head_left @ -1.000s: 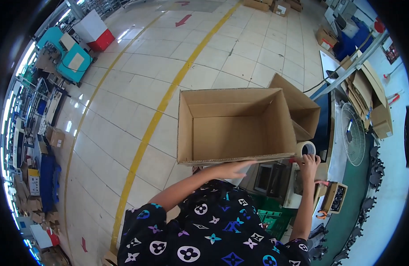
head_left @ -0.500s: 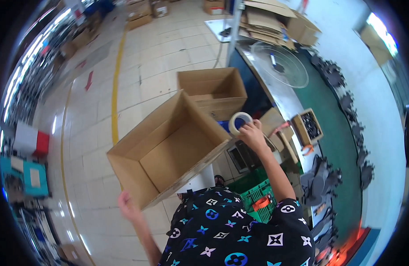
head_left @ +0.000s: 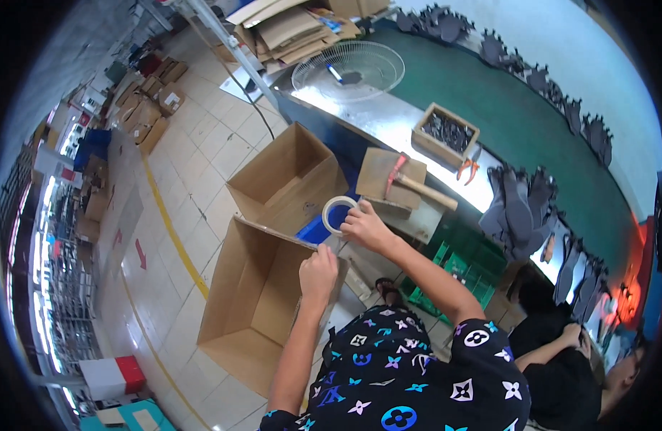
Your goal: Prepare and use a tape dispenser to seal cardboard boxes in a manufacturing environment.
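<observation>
A roll of pale tape point(head_left: 329, 222) is gripped at its right side by my right hand point(head_left: 369, 228). Just left of it, my left hand point(head_left: 319, 274) is closed over the near right rim of a large open cardboard box point(head_left: 230, 287). Its curled fingers hide whatever is pinched there, whether the rim or a tape end. The box is tilted, its inside bare. Beyond it stands a second open cardboard box point(head_left: 273, 169), with a blue bin point(head_left: 318, 228) partly showing beside it.
To the right runs a metal bench with a green belt point(head_left: 446, 79). A red-headed hammer point(head_left: 424, 190) lies on cardboard, near a wooden box of small dark parts point(head_left: 446, 133) and orange-handled pliers point(head_left: 469, 169). Below is a green crate point(head_left: 453, 269). A person in black point(head_left: 561, 388) sits at lower right.
My left hand has moved from the box's lower left corner to its right rim, close to the tape roll. My view has swung right, bringing a seated person into sight.
</observation>
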Available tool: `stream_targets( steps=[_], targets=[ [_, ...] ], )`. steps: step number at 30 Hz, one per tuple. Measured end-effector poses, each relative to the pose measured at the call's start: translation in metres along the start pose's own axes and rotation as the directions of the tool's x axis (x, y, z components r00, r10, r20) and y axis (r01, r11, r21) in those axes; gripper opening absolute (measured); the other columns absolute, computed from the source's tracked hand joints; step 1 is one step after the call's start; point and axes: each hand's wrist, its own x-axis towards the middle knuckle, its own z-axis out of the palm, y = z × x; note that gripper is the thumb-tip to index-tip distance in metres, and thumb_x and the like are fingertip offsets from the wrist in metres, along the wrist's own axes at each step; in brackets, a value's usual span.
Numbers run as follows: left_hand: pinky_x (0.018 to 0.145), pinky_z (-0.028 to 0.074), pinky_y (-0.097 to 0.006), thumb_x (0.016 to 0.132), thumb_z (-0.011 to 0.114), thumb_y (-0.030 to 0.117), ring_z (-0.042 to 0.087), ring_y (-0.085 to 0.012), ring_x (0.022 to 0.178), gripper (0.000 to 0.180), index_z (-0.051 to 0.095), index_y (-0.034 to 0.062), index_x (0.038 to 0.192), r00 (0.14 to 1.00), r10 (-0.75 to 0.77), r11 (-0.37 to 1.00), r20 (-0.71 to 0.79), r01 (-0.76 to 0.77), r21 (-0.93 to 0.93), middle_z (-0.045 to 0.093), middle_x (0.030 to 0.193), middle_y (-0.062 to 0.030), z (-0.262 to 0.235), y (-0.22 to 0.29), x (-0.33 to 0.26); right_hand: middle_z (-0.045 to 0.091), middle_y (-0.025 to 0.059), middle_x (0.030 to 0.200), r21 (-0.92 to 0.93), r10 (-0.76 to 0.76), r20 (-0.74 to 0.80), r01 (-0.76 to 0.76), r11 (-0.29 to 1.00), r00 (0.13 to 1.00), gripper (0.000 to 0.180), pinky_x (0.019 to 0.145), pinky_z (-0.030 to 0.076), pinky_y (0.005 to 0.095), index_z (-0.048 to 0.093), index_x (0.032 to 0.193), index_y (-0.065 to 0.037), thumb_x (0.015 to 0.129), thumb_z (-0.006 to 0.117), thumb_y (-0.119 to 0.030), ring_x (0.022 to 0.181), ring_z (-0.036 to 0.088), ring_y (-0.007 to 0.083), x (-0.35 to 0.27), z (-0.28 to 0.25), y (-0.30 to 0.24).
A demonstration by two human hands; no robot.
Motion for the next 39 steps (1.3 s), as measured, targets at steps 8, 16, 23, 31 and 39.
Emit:
stream_targets(
  steps=[8,16,23,31,39],
  targets=[
    [0.059,0.044,-0.037,0.084,0.063,0.013,0.055,-0.0250,0.054,0.013,0.055,0.0056,0.077,0.845,0.521,0.853,0.121,-0.509,-0.113,0.052,0.058,-0.0084,-0.041,-0.023,-0.062,0.057,0.0033,0.066,0.113,-0.138,0.074,0.130,0.985,0.988,0.025,0.094,0.042,0.0402,0.058,0.072,-0.013,0.078,0.072,-0.033,0.068,0.060,0.0212,-0.056,-0.006,-0.053],
    [0.070,0.052,-0.036,0.076,0.073,0.037,0.066,-0.0285,0.069,0.079,0.044,-0.0109,0.132,0.849,-0.369,0.854,0.377,0.470,-0.222,0.067,0.075,-0.0123,-0.091,0.026,-0.127,0.062,0.0052,0.065,0.249,-0.237,0.182,0.189,0.950,0.954,0.029,0.066,0.045,0.0352,0.056,0.069,-0.009,0.081,0.070,-0.032,0.065,0.062,0.0228,-0.071,-0.019,-0.114],
    [0.075,0.048,-0.042,0.088,0.061,0.038,0.066,-0.0306,0.068,0.039,0.059,0.0023,0.073,0.894,-0.332,0.935,0.301,0.355,-0.023,0.065,0.066,-0.0154,-0.051,0.043,-0.122,0.058,0.0034,0.065,0.243,-0.278,0.250,0.218,0.945,0.928,0.031,0.068,0.046,0.0333,0.054,0.069,-0.011,0.081,0.071,-0.034,0.065,0.059,0.0214,-0.067,-0.019,-0.102],
    [0.074,0.050,-0.036,0.078,0.066,0.024,0.058,-0.0251,0.061,0.028,0.054,0.0068,0.060,0.992,0.117,0.985,-0.055,-0.123,-0.120,0.056,0.057,-0.0085,-0.032,0.005,-0.117,0.059,0.0056,0.066,0.296,-0.326,0.279,0.242,0.924,0.903,0.028,0.067,0.045,0.0352,0.056,0.070,-0.010,0.078,0.075,-0.028,0.066,0.060,0.0233,-0.053,-0.029,-0.094],
    [0.071,0.049,-0.034,0.075,0.066,0.024,0.055,-0.0234,0.060,0.028,0.051,0.0071,0.058,0.926,0.373,0.894,-0.057,-0.375,-0.247,0.052,0.056,-0.0068,-0.058,-0.010,-0.088,0.055,0.0104,0.062,0.383,-0.011,0.149,-0.047,0.922,0.989,0.034,0.058,0.043,0.0382,0.052,0.066,-0.007,0.072,0.082,-0.023,0.062,0.058,0.0267,-0.084,-0.043,-0.117]
  ],
)
